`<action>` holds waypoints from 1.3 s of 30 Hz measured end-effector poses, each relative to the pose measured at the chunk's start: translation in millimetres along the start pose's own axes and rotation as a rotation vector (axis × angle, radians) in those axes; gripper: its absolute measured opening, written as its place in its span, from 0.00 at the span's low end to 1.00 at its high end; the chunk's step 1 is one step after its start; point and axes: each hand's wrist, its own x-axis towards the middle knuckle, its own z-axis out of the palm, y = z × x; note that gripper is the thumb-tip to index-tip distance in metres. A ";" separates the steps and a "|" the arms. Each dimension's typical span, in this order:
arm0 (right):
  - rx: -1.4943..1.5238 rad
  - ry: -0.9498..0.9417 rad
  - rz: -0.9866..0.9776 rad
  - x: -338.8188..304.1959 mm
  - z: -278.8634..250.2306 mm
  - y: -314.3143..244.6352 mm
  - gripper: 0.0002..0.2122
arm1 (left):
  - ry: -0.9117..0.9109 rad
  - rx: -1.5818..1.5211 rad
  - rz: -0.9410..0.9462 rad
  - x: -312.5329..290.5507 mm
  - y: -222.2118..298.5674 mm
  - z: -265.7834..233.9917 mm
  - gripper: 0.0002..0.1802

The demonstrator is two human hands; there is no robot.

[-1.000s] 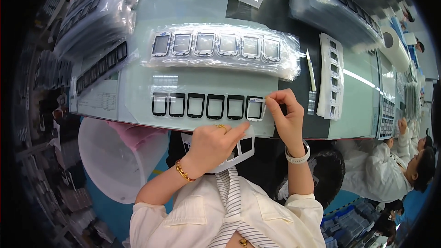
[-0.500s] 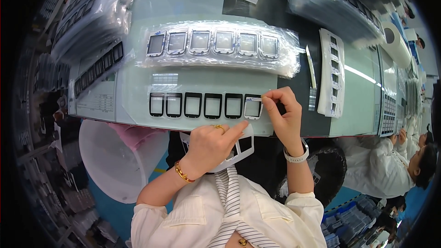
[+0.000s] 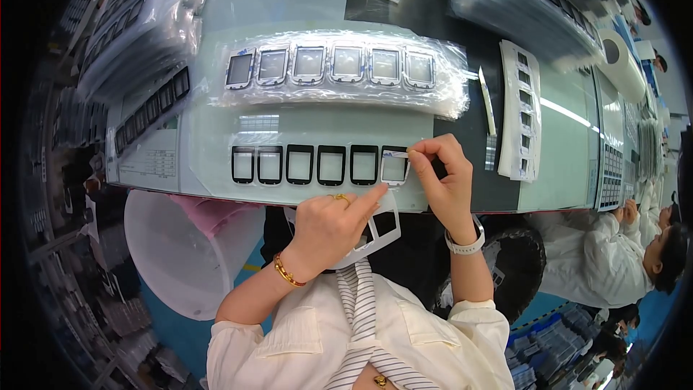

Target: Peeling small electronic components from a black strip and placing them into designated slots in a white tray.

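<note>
A row of several black rectangular frames with clear windows lies along the near table edge. On the rightmost frame (image 3: 394, 183) sits a thin white film (image 3: 395, 154) with bluish marks. My right hand (image 3: 449, 180) pinches the film's upper right corner between thumb and index finger. My left hand (image 3: 330, 230) reaches its index finger to the lower edge of that same frame. Its other fingers are curled over a white cut-out sheet (image 3: 390, 227) with window openings, which hangs below the table edge and is partly hidden by the hand.
Clear plastic packs (image 3: 339, 94) with more frames lie beyond the row. A white-handled knife (image 3: 487, 105) and a white cut-out strip (image 3: 514, 152) are to the right. Film stacks (image 3: 144, 36) stand at the far left. A white bin (image 3: 180, 267) is below the table. Co-workers sit at right.
My hands stay in nearly the same place. The film's upper edge looks slightly more lifted at my right fingertips. The whole picture has shifted a little left.
</note>
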 end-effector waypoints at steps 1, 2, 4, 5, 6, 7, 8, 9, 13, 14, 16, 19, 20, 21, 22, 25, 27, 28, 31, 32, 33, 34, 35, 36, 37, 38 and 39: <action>-0.006 -0.001 -0.006 0.0 0.1 0.7 0.03 | 0.004 -0.003 0.001 0.1 -0.5 0.6 0.20; -0.012 -0.002 -0.011 -0.1 0.2 1.0 0.02 | 0.002 -0.003 0.001 0.4 -0.5 0.6 0.20; -0.010 -0.002 -0.008 -0.2 0.2 0.5 0.02 | -0.004 0.000 -0.007 1.6 0.2 -0.4 0.19; -0.009 -0.003 -0.006 -0.2 0.1 0.4 0.02 | -0.005 -0.001 -0.007 2.9 1.5 -2.0 0.19; -0.009 -0.003 -0.004 -0.3 0.0 0.5 0.02 | -0.031 0.015 -0.031 4.6 3.4 -4.7 0.18; -0.013 -0.003 -0.007 -0.4 -0.2 0.6 0.02 | -0.056 0.031 -0.054 5.6 4.3 -5.9 0.17; -0.016 -0.004 -0.012 -0.2 -0.2 0.6 0.02 | -0.057 0.031 -0.054 5.8 4.2 -5.8 0.17; -0.016 -0.005 -0.012 0.0 -0.2 0.5 0.02 | -0.054 0.033 -0.054 5.9 4.0 -5.7 0.17; -0.019 -0.002 -0.020 -0.4 -0.1 0.2 0.03 | -0.039 0.034 -0.045 4.1 3.0 -3.6 0.17; -0.018 0.001 -0.017 -0.7 -0.1 0.4 0.03 | -0.039 0.034 -0.044 3.9 3.0 -3.3 0.17; -0.017 0.002 -0.018 -1.1 -0.5 1.0 0.03 | -0.046 0.039 -0.043 3.6 2.9 -2.7 0.17; -0.016 0.003 -0.025 -1.0 -0.9 0.2 0.03 | 0.006 -0.003 0.005 2.0 0.2 1.0 0.20; -0.016 0.003 -0.029 -0.9 -0.8 -0.1 0.03 | 0.007 -0.002 0.005 2.5 1.7 0.9 0.20; -0.016 0.003 -0.031 -1.0 -0.7 0.1 0.03 | -0.009 -0.010 0.013 3.5 4.7 1.3 0.22; -0.017 0.004 -0.030 -1.1 -0.7 0.4 0.03 | -0.024 -0.019 0.021 4.6 7.7 2.2 0.24; -0.011 0.002 -0.032 -1.1 -0.6 0.1 0.03 | -0.002 -0.021 0.069 6.4 13.6 12.1 0.26; -0.006 0.001 -0.033 -1.3 -1.7 -0.5 0.03 | -0.016 0.004 0.063 8.7 16.4 12.3 0.27; -0.003 -0.010 -0.019 -1.5 -2.2 -1.2 0.03 | -0.031 0.029 0.055 9.4 16.9 12.0 0.27; -0.014 0.018 -0.054 0.8 -1.1 -1.8 0.03 | -0.047 0.045 0.060 8.8 14.6 13.1 0.27; -0.028 0.056 -0.102 2.2 -0.6 -1.9 0.04 | -0.046 0.045 0.065 8.8 14.1 13.2 0.28; -0.027 0.054 -0.104 2.5 -0.9 -3.0 0.04 | -0.043 0.047 0.063 8.3 13.8 12.5 0.28; -0.022 0.035 -0.077 2.2 -1.7 -4.9 0.04 | -0.031 0.048 0.069 6.9 13.4 11.5 0.27; -0.019 0.019 -0.048 1.7 -2.4 -5.9 0.04 | -0.021 0.049 0.077 5.3 12.9 10.7 0.27; -0.019 0.018 -0.049 1.8 -2.3 -5.7 0.04 | -0.020 0.049 0.076 2.9 12.3 9.7 0.27; -0.009 0.015 -0.042 1.9 -2.2 -5.4 0.04 | 0.019 0.033 0.041 0.0 11.3 8.8 0.23; 0.001 0.011 -0.034 1.6 -2.1 -5.0 0.03 | 0.058 0.014 0.006 -1.7 10.3 8.3 0.20; 0.000 0.011 -0.033 1.3 -2.0 -4.8 0.03 | 0.058 0.013 0.006 -1.8 9.5 7.7 0.20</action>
